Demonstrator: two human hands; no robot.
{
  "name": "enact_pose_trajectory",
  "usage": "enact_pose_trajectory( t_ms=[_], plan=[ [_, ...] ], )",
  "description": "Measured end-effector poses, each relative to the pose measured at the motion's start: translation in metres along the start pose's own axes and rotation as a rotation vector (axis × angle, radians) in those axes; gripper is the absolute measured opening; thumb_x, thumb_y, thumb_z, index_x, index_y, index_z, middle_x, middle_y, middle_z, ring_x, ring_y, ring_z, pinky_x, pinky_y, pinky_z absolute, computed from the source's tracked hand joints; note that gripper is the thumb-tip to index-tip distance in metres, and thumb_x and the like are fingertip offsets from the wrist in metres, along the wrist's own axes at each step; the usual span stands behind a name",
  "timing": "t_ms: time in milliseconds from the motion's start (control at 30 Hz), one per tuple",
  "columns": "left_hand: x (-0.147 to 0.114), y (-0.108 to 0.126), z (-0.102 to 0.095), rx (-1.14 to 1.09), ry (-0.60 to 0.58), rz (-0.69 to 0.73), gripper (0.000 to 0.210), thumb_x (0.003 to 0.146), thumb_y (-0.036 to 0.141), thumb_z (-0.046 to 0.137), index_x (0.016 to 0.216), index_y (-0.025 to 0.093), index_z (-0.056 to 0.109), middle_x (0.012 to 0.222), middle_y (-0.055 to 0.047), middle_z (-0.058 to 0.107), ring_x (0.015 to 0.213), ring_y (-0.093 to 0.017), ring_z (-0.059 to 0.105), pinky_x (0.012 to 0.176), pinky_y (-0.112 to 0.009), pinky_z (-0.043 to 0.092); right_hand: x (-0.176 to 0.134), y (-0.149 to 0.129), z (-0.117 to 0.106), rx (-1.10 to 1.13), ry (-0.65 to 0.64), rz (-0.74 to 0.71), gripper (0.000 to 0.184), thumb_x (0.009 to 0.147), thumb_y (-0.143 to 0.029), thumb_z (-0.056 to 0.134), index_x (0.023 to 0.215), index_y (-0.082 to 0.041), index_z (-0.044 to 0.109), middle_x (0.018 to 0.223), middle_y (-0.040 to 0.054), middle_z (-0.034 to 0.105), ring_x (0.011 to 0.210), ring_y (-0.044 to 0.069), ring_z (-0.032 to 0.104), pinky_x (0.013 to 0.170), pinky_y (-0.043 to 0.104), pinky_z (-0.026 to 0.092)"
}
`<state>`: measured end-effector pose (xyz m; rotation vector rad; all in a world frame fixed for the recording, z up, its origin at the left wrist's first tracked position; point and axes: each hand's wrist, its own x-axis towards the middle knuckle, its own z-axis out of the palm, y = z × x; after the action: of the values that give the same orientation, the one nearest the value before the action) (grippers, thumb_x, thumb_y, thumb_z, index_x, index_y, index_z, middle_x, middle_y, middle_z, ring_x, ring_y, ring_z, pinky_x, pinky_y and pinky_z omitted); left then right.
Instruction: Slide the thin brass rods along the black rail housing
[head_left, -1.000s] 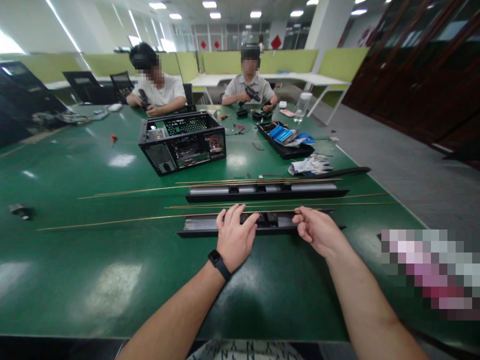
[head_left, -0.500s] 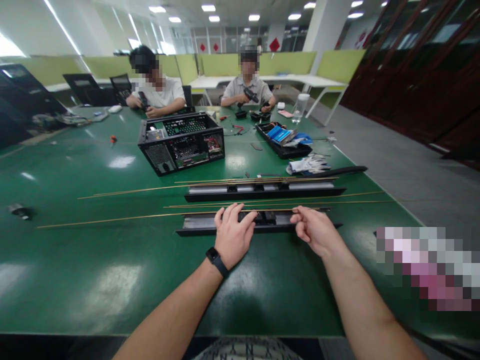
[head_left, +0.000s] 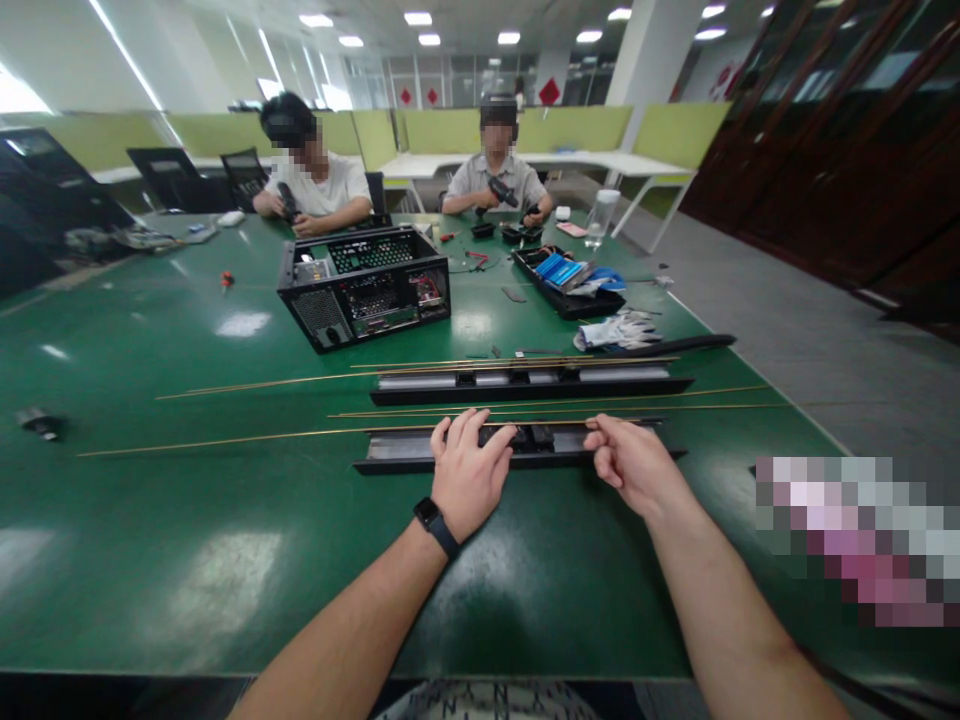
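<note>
My left hand point(head_left: 471, 470), wearing a black wristwatch point(head_left: 427, 513), lies with spread fingers across a black-edged metal channel point(head_left: 397, 445). Its fingertips reach a thin brass-coloured rod point(head_left: 225, 441) running along the channel's far edge and well out to the left. At the right part of the channel, my right hand point(head_left: 634, 465) pinches that rod between thumb and forefinger. Black blocks point(head_left: 538, 437) sit inside the channel, partly covered by my left hand. Just beyond, a second similar channel point(head_left: 525, 391) lies parallel, with more thin rods point(head_left: 262, 383) around it.
An opened computer case point(head_left: 367, 290) stands farther back. To its right are a black tray point(head_left: 570, 285) of blue items, work gloves point(head_left: 619, 330) and a long black strip point(head_left: 675, 347). Two people point(head_left: 319, 185) sit across the green table point(head_left: 187, 520), handling dark tools. A clear bottle point(head_left: 602, 215) stands upright.
Almost nothing differs. The near rod's left end has shifted very slightly to the right; both hands keep their places.
</note>
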<state>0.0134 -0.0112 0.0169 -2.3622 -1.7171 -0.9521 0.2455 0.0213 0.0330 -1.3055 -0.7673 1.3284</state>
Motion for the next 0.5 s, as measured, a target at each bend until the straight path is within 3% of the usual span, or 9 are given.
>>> enact_pose_trajectory(
  t_ms=[500],
  plan=[
    [-0.0003,0.0005,0.0010,-0.008,0.012,0.000,0.028,0.095,0.031,0.055,0.120,0.036,0.066,0.140,-0.007,0.056,0.137,-0.027,0.043,0.115,-0.053,0.022,0.0036,0.0042,0.0024,-0.024,0.021,-0.025,0.027,0.083,-0.035,0.073,0.083,-0.010,0.067,0.058,0.0027,0.063,0.027,0.007,0.043,0.022,0.016,0.021]
  ],
)
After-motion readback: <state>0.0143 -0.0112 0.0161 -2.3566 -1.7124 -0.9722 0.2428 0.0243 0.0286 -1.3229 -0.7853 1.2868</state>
